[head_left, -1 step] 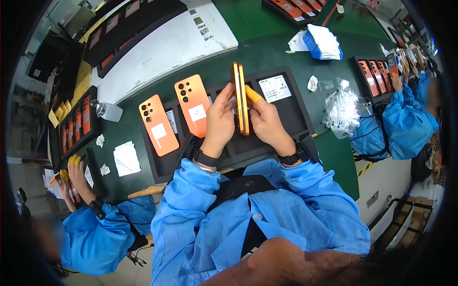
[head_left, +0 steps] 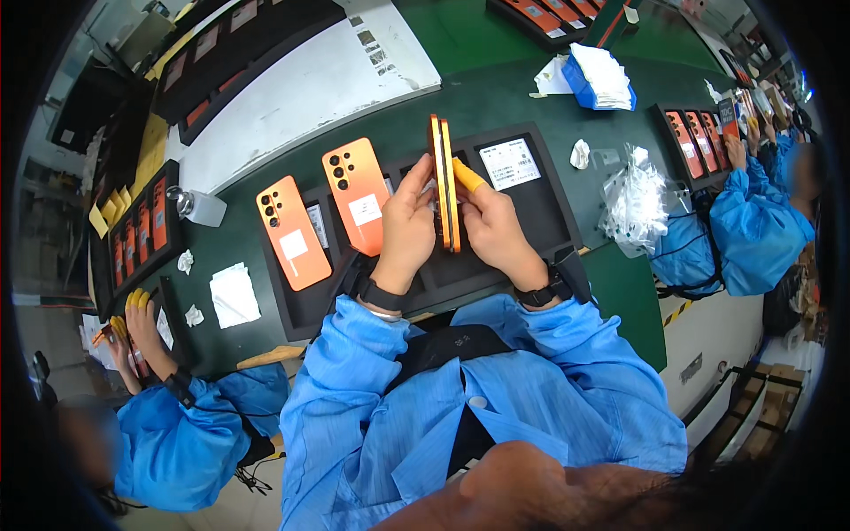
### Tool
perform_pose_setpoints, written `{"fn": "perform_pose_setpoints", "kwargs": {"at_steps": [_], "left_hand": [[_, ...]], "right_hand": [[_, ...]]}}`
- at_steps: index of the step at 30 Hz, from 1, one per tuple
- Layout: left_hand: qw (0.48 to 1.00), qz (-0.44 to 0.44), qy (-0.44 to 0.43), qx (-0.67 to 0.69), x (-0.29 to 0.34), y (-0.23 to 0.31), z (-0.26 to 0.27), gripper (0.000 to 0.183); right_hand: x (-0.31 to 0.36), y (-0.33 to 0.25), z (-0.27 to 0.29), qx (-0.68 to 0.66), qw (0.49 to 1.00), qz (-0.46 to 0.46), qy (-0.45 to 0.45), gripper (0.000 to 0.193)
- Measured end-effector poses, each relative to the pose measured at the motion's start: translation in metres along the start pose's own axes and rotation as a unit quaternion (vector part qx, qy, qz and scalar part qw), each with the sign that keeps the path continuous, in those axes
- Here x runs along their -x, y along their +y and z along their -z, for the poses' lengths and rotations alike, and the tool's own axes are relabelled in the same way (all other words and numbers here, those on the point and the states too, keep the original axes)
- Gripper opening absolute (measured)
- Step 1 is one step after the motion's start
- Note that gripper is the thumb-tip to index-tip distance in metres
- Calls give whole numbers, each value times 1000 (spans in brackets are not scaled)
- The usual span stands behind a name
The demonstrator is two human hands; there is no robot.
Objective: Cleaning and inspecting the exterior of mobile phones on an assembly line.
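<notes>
Two thin orange smartphones (head_left: 445,190) stand edge-on, side by side, between my hands. The fingers of my left hand (head_left: 409,221) press on the left face. From the other side my right hand (head_left: 498,232) grips them, a yellow finger cot (head_left: 467,176) on one finger. Below is a black compartment tray (head_left: 547,208). On its left part rest two more orange phones, the outer phone (head_left: 295,234) and the inner phone (head_left: 356,196), camera side up, each with a white label. A white printed label (head_left: 510,165) shows in a right compartment. The phones' inner faces are hidden.
Left of the tray are a white cloth (head_left: 235,296) and a dispenser bottle (head_left: 202,208). To the right lie clear plastic bags (head_left: 635,203); a blue box of white wipes (head_left: 602,78) stands farther back. Co-workers in blue sit at both sides, one sleeve (head_left: 190,434) near left.
</notes>
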State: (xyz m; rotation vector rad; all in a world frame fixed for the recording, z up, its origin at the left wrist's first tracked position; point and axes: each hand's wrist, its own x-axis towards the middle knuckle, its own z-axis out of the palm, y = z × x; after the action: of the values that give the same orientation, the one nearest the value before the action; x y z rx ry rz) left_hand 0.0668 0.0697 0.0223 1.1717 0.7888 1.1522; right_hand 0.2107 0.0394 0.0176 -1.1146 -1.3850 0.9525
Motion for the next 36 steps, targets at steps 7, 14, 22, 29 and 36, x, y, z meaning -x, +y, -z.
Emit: {"fn": "perform_pose_setpoints", "kwargs": {"at_steps": [7, 14, 22, 29, 36], "left_hand": [[1000, -1, 4, 10, 4, 10, -4, 65], [997, -79, -5, 20, 8, 28, -8, 63], [991, -103, 1, 89, 30, 28, -10, 56], [992, -97, 29, 78, 49, 27, -9, 53], [991, -110, 26, 64, 57, 32, -14, 59]], "right_hand": [[1, -21, 0, 38, 999, 6, 10, 55], [0, -25, -7, -43, 993, 98, 50, 56], [21, -32, -7, -96, 987, 114, 60, 59], [38, -27, -11, -100, 984, 132, 63, 54], [48, -31, -13, -120, 981, 126, 83, 53]]}}
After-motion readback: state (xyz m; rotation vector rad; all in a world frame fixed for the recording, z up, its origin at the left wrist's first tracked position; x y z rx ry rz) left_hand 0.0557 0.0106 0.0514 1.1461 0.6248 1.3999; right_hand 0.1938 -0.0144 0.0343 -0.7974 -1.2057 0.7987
